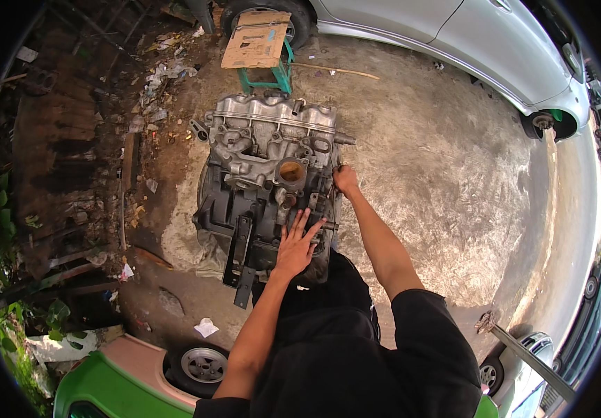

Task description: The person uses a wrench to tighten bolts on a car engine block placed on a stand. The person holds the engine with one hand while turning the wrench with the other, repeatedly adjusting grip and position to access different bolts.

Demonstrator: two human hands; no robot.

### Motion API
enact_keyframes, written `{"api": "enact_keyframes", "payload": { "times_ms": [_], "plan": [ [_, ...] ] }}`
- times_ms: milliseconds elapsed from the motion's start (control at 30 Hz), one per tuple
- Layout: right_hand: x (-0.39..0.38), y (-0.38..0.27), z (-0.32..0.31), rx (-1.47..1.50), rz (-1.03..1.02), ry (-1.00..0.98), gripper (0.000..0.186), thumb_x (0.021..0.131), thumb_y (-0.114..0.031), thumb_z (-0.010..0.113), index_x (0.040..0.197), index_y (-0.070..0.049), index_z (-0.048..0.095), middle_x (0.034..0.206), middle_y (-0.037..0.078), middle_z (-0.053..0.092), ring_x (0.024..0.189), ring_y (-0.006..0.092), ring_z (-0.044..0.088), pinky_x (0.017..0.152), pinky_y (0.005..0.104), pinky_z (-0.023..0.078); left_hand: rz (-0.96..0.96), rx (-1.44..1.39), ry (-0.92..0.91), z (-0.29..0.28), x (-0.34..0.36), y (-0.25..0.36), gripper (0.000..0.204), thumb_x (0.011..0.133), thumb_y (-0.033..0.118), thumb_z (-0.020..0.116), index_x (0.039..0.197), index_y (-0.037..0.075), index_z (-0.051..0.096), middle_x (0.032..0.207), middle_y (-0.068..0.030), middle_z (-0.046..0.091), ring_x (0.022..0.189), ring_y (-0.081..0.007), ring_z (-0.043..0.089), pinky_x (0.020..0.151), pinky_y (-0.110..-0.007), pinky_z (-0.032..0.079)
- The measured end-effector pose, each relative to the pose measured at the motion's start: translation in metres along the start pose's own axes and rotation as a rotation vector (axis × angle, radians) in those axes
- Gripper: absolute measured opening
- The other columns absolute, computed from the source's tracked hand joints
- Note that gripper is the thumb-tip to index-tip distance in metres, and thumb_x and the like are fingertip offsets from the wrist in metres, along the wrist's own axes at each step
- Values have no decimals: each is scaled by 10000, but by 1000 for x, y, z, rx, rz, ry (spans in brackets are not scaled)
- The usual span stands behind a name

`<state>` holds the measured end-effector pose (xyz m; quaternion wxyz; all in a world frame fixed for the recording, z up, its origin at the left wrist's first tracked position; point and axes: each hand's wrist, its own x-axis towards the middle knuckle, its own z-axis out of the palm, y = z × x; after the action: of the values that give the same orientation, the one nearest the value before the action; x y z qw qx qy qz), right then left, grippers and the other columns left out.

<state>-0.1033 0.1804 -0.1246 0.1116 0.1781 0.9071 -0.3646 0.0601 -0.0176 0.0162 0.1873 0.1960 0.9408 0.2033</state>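
A greasy metal engine (244, 202) stands in front of me, with a silvery top cover (272, 115), a cast intake with a round port (291, 169) and a long dark bracket (239, 251) on its lower left. My left hand (295, 245) lies open on its lower right, fingers spread over the fittings. My right hand (345, 178) is closed at the engine's right side, its fingertips curled round something small that I cannot make out.
A green stool (274, 79) topped with cardboard (254, 38) stands beyond the engine. A silver car (412, 21) is at the upper right, a green vehicle (98, 383) at the lower left. Debris (161, 76), boards (56, 160) and plants line the left. A pole (534, 359) lies at lower right.
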Motion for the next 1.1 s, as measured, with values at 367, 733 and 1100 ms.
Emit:
{"api": "enact_keyframes", "payload": {
  "times_ms": [367, 733, 1100],
  "plan": [
    [-146, -5, -6, 285, -180, 120, 214, 949, -82, 575, 1114, 34, 501, 919, 267, 649, 875, 454, 655, 752, 498, 508, 3, -11, 32, -1, -1, 1, 754, 925, 170, 669, 1554, 360, 298, 1674, -60, 96, 1542, -256, 114, 1203, -579, 192],
    [-160, 38, 19, 371, -194, 166, 299, 903, 44, 518, 1200, 72, 539, 1012, 272, 628, 926, 439, 623, 813, 495, 487, 16, -27, 71, 1, -3, 1, 766, 911, 147, 679, 1554, 342, 311, 1675, -69, 101, 1539, -268, 129, 1207, -572, 174],
    [-156, 26, 15, 418, -164, -13, 324, 870, -2, 602, 1190, 28, 647, 1088, 219, 708, 1031, 350, 693, 906, 415, 546, 3, -31, 90, 4, -3, 2, 763, 917, 154, 671, 1550, 372, 305, 1679, -17, 89, 1543, -229, 113, 1208, -564, 199]
  ]
}}
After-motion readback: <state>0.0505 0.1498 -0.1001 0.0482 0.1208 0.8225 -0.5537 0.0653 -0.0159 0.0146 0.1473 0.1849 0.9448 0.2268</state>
